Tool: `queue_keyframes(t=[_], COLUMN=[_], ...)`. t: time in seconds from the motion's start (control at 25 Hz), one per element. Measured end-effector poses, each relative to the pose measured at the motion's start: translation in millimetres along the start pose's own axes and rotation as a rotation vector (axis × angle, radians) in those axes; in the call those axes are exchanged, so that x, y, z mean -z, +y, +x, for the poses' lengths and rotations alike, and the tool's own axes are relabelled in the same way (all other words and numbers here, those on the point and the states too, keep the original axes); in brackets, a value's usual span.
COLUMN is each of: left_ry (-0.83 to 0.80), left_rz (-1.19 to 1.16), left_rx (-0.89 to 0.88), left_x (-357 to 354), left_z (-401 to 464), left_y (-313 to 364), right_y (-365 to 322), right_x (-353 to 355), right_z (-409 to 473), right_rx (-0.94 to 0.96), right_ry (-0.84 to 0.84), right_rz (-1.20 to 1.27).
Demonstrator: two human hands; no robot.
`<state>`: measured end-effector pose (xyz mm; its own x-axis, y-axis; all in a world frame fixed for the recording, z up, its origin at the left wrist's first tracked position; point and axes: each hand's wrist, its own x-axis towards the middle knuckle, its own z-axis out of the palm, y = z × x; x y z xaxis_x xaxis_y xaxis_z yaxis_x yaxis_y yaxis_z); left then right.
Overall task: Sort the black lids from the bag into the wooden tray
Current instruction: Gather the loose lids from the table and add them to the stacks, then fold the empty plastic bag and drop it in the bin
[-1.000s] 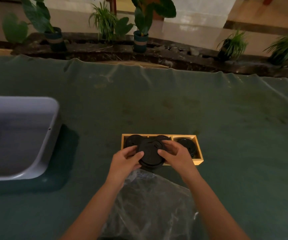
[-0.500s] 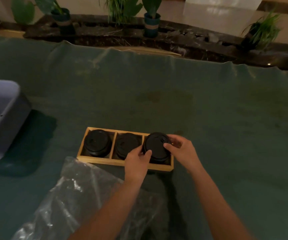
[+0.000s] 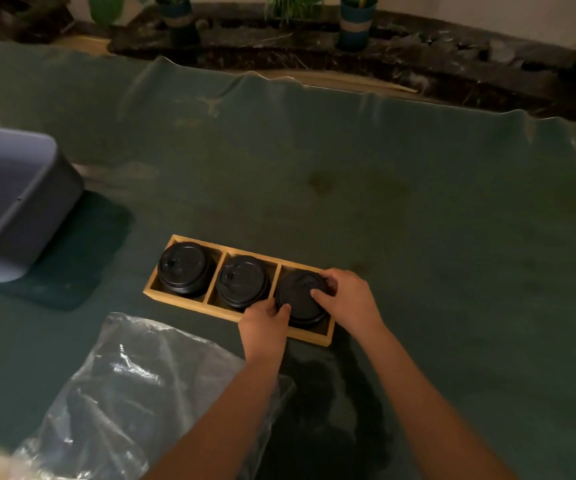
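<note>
A wooden tray (image 3: 189,303) with three compartments lies on the green cloth. Its left compartment holds a stack of black lids (image 3: 183,267), and the middle one holds another stack (image 3: 242,280). In the right compartment sits a third stack of black lids (image 3: 301,297), gripped from both sides: my left hand (image 3: 265,327) on its near left edge, my right hand (image 3: 347,299) on its right edge. The clear plastic bag (image 3: 134,396) lies crumpled in front of the tray, to the left of my left forearm.
A grey plastic tub (image 3: 12,202) stands at the left edge of the table. Potted plants (image 3: 354,22) line a dark ledge beyond the table's far edge. Green cloth (image 3: 418,220) stretches bare to the right of the tray and behind it.
The stack of lids went from in front of the tray's middle into the right compartment and now sits lower in it. Both hands stayed on it. The camera view shifted.
</note>
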<state>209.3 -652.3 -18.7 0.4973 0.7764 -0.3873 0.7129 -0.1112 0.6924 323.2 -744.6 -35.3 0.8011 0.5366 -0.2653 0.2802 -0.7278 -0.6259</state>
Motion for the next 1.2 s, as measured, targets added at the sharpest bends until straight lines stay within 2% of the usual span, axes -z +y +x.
queue_keyframes(t=[0.2,0.28,0.4,0.52,0.6,0.68,0.76,0.84,0.92,0.96,1.04,1.12,1.2], left_ry=[0.047,-0.023,-0.226,-0.291,-0.178,-0.025,-0.002,-0.145,-0.394,-0.542,-0.824,-0.885,-0.75], left_rz=[-0.048,-0.187,-0.453,-0.542,-0.386,-0.018,0.25,0.279,0.126,0.086,0.207,0.202,-0.009], left_rx=[0.005,0.121,0.318,0.21,0.053,-0.058,-0.046,0.036,0.151,0.198,0.153,0.053,0.003], left_x=[5.3,14.1,44.8,102.7,150.6,201.8,243.0,266.2,274.9,278.1,285.3,291.6,302.8], left_z=[-4.0,-5.9,-10.1,-4.2,9.4,29.1,42.3,51.6,57.4,56.9,54.2,55.4,60.9], left_y=[4.5,3.7,1.3,-13.4,-38.0,-83.0,-132.4,-171.3,-193.4,-200.4,-209.8,-213.2,-206.3], right_y=[-4.4,-6.7,-12.5,-35.4,-61.6,-89.4,-108.0,-117.5,-120.5,-122.2,-126.9,-130.6,-138.6], right_x=[-4.2,0.1,9.3,0.6,-18.8,-50.4,-82.3,-107.5,-123.6,-127.5,-126.4,-115.7,-100.1], right_z=[-7.3,-14.6,-34.5,-64.6,-81.5,-89.2,-88.8,-85.9,-88.4,-92.1,-101.8,-113.1,-125.0], right_rx=[0.007,-0.016,-0.085,-0.029,0.071,0.127,0.082,-0.032,-0.148,-0.192,-0.246,-0.274,-0.262], right_ry=[0.1,0.148,0.214,0.2,0.085,-0.113,-0.294,-0.397,-0.446,-0.451,-0.377,-0.248,-0.118], right_rz=[-0.029,0.017,0.116,0.158,0.155,0.058,-0.118,-0.214,-0.273,-0.284,-0.182,0.031,0.196])
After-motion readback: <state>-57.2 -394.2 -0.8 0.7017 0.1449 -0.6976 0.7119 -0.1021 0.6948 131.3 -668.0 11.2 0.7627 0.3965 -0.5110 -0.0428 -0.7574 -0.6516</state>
